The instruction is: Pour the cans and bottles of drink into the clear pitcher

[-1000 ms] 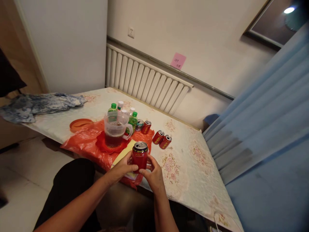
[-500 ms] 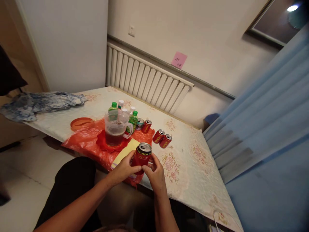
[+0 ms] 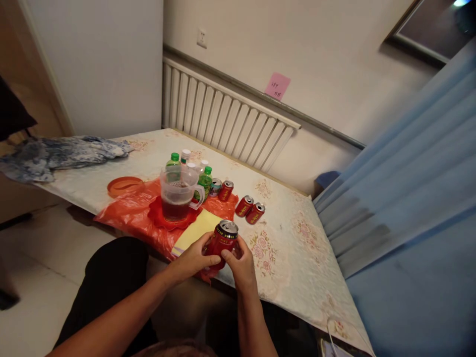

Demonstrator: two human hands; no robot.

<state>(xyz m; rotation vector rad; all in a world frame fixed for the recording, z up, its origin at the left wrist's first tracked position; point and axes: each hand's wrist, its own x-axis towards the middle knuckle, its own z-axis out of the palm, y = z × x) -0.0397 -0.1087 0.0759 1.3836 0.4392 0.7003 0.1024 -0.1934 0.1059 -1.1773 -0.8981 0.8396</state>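
A red drink can (image 3: 224, 241) with a dark band at its top is gripped between my left hand (image 3: 194, 257) and my right hand (image 3: 241, 263), over the near table edge. It leans a little to the right, and both thumbs press on its front. Just left of it lies a folded yellow cloth (image 3: 197, 226). A clear plastic pitcher (image 3: 175, 202) with dark liquid stands in a red scalloped tray (image 3: 158, 215). Beyond my right hand, two red cans (image 3: 244, 206) stand side by side; another red can (image 3: 226, 191) is farther back.
Behind the pitcher are green-capped bottles (image 3: 204, 184), white-capped bottles (image 3: 185, 156) and a light blue can (image 3: 215, 187). Under the tray spreads a red plastic bag (image 3: 128, 210), with an orange lid (image 3: 124, 186) beside it. Patterned fabric (image 3: 74, 153) lies left; a blue curtain (image 3: 401, 208) hangs right.
The can in my hands has shifted slightly to the right and tilted a bit more. Both hands keep their hold. The camera view has moved slightly.
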